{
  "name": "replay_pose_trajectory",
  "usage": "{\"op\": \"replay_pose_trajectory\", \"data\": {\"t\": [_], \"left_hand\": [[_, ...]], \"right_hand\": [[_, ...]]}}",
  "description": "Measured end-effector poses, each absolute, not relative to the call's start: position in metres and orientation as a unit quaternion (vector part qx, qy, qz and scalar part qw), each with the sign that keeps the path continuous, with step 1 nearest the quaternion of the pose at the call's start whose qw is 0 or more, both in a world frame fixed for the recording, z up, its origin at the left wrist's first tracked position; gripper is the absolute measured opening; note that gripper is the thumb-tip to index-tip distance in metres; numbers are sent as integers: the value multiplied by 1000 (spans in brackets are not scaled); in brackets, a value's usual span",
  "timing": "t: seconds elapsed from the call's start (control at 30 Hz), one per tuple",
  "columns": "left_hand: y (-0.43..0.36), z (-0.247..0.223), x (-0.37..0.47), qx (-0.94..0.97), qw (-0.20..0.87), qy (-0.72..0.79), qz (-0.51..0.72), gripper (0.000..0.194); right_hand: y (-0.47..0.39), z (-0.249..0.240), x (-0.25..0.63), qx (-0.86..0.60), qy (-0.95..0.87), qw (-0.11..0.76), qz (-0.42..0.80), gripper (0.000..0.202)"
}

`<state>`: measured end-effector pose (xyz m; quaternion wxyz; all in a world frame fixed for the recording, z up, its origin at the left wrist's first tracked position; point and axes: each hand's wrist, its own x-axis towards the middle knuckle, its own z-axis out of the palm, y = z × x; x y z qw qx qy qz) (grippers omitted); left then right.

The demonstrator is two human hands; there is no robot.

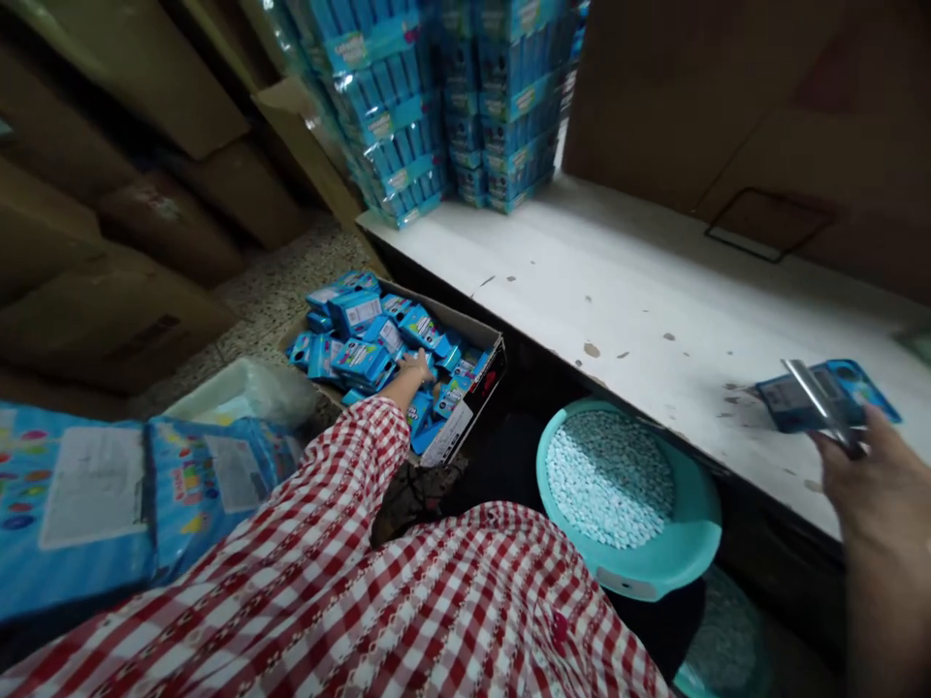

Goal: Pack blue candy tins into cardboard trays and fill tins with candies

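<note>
Blue bxs [362, 363] heaped in ctn [449, 434].

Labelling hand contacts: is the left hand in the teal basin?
No, the left hand is among the small blue boxes in the open carton, apart from the teal basin.

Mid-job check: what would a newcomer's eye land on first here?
Probably the turquoise tub full of small pale pieces, beside the edge of the white bench. Next, the open carton of jumbled blue boxes, with the left hand reaching in. At far right, the right hand holds a shiny metal object and, apparently, a blue packet.
</note>
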<state>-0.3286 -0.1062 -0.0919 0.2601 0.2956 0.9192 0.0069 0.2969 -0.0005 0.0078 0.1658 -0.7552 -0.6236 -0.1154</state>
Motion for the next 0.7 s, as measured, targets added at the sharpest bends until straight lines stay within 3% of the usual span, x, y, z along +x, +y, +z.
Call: {"op": "replay_pose_trajectory", "data": {"t": [0.27,0.33,0.4,0.47,0.53,0.6,0.7], "left_hand": [[-114,-70,-320,315,216,920,84,75],[-115,-52,-314,337,182,910,157,82],[-118,-28,-299,364,185,859,308,94],[-125,-2,-272,390,272,730,491,104],[-134,19,-235,406,430,569,571,111],[-144,32,-194,398,561,442,575,110],[-156,36,-143,330,719,300,534,101]], "right_hand": [[2,49,270,-821,-546,139,-91,47],[-5,55,273,-810,-551,167,-109,43],[-19,55,269,-785,-555,242,-134,43],[-42,47,255,-736,-576,334,-124,50],[-74,28,232,-683,-617,390,-25,57],[-112,-1,206,-652,-638,380,154,56],[-162,-47,187,-604,-667,273,341,55]]}}
